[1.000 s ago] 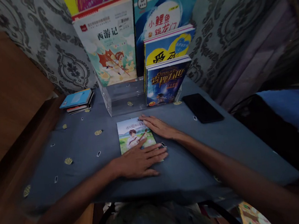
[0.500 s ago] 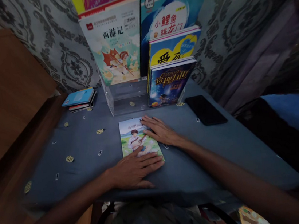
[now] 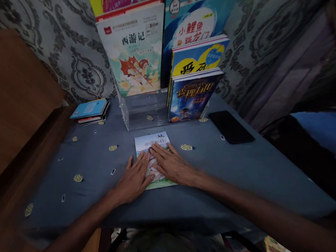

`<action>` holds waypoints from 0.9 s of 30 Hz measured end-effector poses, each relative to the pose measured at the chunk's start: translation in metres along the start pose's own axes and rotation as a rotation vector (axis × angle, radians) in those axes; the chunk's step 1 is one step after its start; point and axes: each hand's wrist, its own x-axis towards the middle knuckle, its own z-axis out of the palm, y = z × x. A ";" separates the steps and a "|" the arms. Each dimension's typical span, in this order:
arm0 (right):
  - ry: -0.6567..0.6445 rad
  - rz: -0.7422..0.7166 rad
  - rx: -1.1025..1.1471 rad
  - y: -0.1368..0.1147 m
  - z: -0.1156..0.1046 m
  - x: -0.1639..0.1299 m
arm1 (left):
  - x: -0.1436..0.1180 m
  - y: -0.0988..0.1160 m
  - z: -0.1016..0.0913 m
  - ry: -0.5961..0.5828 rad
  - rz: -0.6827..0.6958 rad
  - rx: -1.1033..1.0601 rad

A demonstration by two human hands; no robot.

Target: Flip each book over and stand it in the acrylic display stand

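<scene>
A small illustrated book (image 3: 157, 139) lies flat and closed on the dark blue tablecloth, its pale cover facing up. My left hand (image 3: 134, 178) rests palm down over the book's left side, fingers stretched out. Across the middle and right of the cover lies my right hand (image 3: 173, 164), also flat with its fingers extended. Between them they hide most of the cover picture. Just beyond the book stands a clear plastic rack (image 3: 147, 118) with books in it, among them a dark blue one (image 3: 190, 98) low at the right and a white one (image 3: 138, 51) higher at the left.
To the right lies a black phone (image 3: 231, 126). A small stack of books (image 3: 90, 110) sits at the back left of the table (image 3: 93, 173). Patterned curtain (image 3: 85, 71) hangs behind, and a brown wooden panel (image 3: 4, 102) rises at the left.
My left hand has moved up and left from the book's lower edge to its left side. My right hand has slid down and left over the cover. The book now lies straighter.
</scene>
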 end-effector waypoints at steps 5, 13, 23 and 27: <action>-0.081 0.044 -0.001 0.005 -0.004 0.022 | 0.006 -0.005 -0.008 -0.051 -0.068 -0.005; 0.033 0.317 -0.038 0.027 0.004 0.030 | 0.009 -0.009 -0.009 -0.037 -0.250 0.010; 0.163 0.281 0.003 0.015 0.032 -0.015 | 0.019 -0.019 -0.002 0.350 -0.284 -0.644; 0.201 0.263 0.057 0.018 0.035 -0.016 | 0.026 -0.021 -0.001 0.463 -0.378 -1.192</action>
